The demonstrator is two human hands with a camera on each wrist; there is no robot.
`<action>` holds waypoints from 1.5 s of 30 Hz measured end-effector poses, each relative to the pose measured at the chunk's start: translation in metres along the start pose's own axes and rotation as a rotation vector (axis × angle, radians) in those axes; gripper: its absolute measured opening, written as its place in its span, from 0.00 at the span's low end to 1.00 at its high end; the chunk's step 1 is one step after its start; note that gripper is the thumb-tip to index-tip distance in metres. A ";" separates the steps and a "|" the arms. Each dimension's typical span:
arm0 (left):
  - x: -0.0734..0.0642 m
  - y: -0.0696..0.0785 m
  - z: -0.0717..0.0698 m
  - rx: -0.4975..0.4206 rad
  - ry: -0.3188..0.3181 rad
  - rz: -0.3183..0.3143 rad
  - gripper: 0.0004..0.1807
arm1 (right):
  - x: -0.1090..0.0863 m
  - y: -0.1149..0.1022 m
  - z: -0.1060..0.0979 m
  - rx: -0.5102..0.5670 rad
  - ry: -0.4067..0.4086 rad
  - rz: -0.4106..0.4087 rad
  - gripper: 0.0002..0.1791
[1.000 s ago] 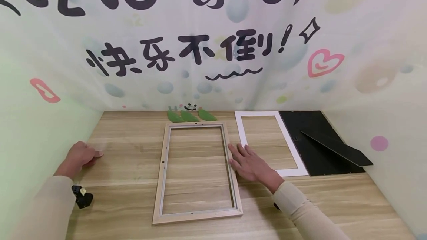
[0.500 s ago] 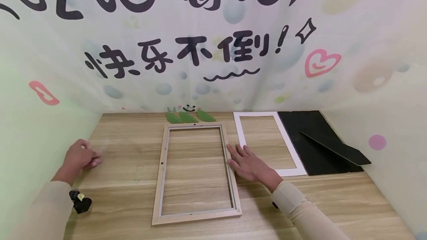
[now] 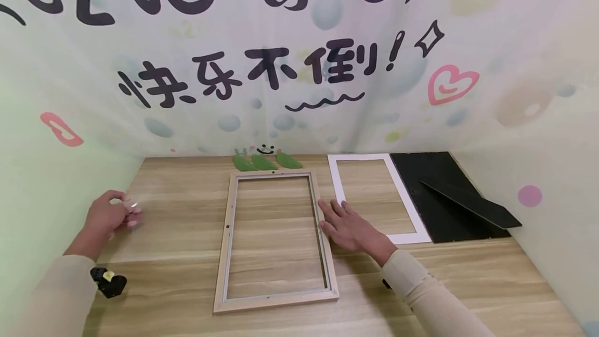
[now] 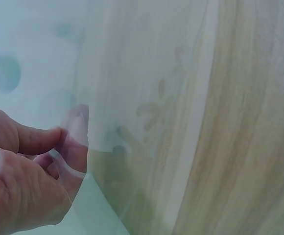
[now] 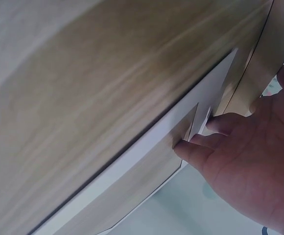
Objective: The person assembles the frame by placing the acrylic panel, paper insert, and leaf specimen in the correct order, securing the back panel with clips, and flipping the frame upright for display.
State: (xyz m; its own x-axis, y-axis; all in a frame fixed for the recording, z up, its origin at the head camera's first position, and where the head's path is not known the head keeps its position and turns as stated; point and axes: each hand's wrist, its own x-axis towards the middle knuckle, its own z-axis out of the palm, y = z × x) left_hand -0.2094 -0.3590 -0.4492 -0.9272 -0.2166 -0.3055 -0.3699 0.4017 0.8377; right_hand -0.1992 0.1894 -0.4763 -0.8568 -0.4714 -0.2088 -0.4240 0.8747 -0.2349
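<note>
1. Left hand: fingers pinching a thin, clear sheet by its edge, left side of frame.
2. Right hand: fingers pretty straight, tips at the pale wooden rectangular frame, center of the bench.
3. White rectangular mat and black backing board sit farther right.
4. My guess: sheet-handling step; next move calls for a level, gentle grip.

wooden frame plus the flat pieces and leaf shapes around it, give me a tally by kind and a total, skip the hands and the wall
Wooden frame: 1
White mat: 1
Black board with its stand: 1
Clear sheet: 1
Green leaf shapes: 3
Total: 7
</note>
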 end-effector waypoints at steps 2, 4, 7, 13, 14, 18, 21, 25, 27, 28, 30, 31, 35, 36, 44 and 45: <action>-0.002 0.002 -0.001 -0.072 -0.025 0.010 0.21 | 0.001 0.001 0.001 -0.010 -0.004 0.005 0.35; -0.004 0.003 -0.002 -0.118 -0.039 0.020 0.21 | 0.002 0.002 0.001 -0.018 -0.012 0.012 0.35; -0.008 0.005 -0.003 -0.161 -0.051 0.031 0.21 | 0.002 0.002 0.002 -0.010 -0.013 0.017 0.35; -0.015 0.007 -0.004 -0.193 -0.062 0.042 0.18 | 0.002 0.002 0.002 0.001 0.000 -0.001 0.35; -0.016 0.007 -0.005 -0.205 -0.068 0.044 0.17 | 0.001 0.003 0.002 -0.002 0.005 -0.007 0.35; -0.019 0.009 -0.013 -0.237 -0.086 0.052 0.09 | 0.001 0.002 0.001 -0.015 0.024 -0.046 0.33; -0.023 0.013 -0.018 -0.243 -0.095 0.054 0.07 | 0.001 0.000 0.000 -0.013 0.026 -0.059 0.32; -0.028 0.021 -0.018 -0.217 -0.086 0.057 0.07 | 0.001 -0.001 -0.001 -0.003 0.007 -0.036 0.32; -0.030 0.023 -0.016 -0.262 -0.093 0.062 0.07 | 0.000 -0.001 -0.002 -0.005 0.003 -0.031 0.32; -0.031 0.024 -0.015 -0.279 -0.096 0.065 0.07 | 0.000 -0.001 -0.002 -0.007 0.003 -0.030 0.32; -0.033 0.025 -0.013 -0.366 -0.119 0.069 0.08 | 0.001 -0.001 -0.002 -0.014 0.007 -0.034 0.32; -0.033 0.026 -0.012 -0.416 -0.135 0.072 0.08 | 0.000 -0.001 -0.002 -0.015 0.011 -0.039 0.32; -0.038 0.030 -0.004 -0.569 -0.196 0.073 0.10 | -0.001 -0.001 -0.001 -0.014 0.011 -0.039 0.32; -0.039 0.032 -0.002 -0.593 -0.208 0.076 0.10 | -0.001 0.000 -0.001 -0.015 0.012 -0.041 0.32; -0.051 0.046 0.019 -0.702 -0.245 0.125 0.10 | 0.000 0.001 -0.001 -0.010 0.024 -0.051 0.32; -0.053 0.047 0.022 -0.707 -0.250 0.129 0.10 | 0.000 0.001 -0.001 -0.013 0.023 -0.050 0.32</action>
State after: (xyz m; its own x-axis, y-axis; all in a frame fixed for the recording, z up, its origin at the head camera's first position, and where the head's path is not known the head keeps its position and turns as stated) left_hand -0.1794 -0.3089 -0.4037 -0.9775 0.0348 -0.2081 -0.2096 -0.2740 0.9386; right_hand -0.1999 0.1899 -0.4755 -0.8412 -0.5117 -0.1749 -0.4699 0.8517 -0.2321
